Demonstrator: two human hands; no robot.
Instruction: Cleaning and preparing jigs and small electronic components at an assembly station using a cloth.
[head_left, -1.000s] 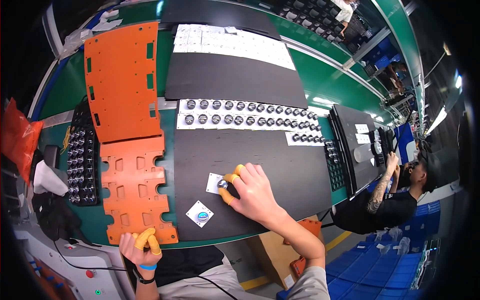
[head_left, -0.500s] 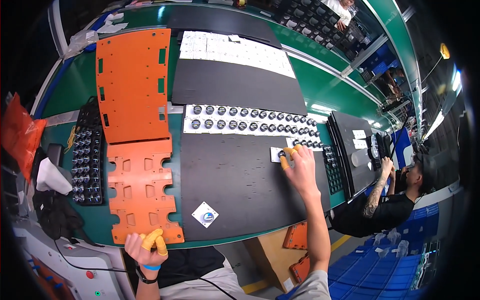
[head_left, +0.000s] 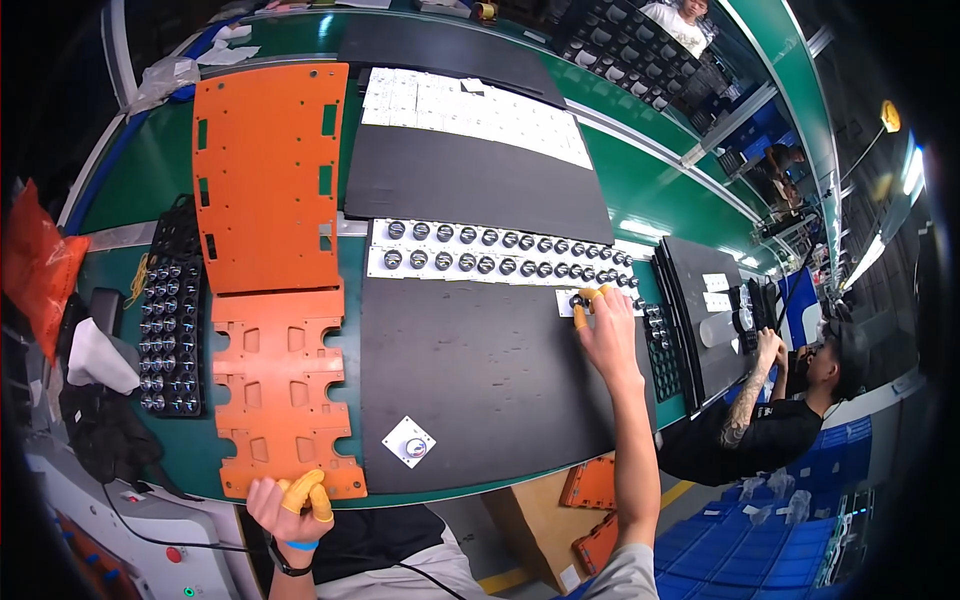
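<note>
My right hand [head_left: 607, 335], with yellow finger cots on its fingertips, is closed on a small white square plate with a round black part [head_left: 564, 303]. That plate is at the left end of a short row, just below two long rows of similar plates [head_left: 455, 248] on a black foam mat [head_left: 480, 370]. Closer to me, a single white plate with a round centre [head_left: 426, 438] lies turned cornerwise on the mat. My left hand [head_left: 287, 510], also in yellow cots, is curled at the near edge of an orange panel [head_left: 280, 360]; its fingers hide whatever they may hold.
A larger orange panel [head_left: 265, 180] lies beyond the first one. Left of them stands a black tray of round parts [head_left: 172, 340]. White sheets [head_left: 475, 112] lie at the far side. On the right, a person [head_left: 790, 420] works at another black board [head_left: 690, 300].
My right hand has moved right with the white plate, bringing it up to the short row. The left hand stays at the orange panel's near edge.
</note>
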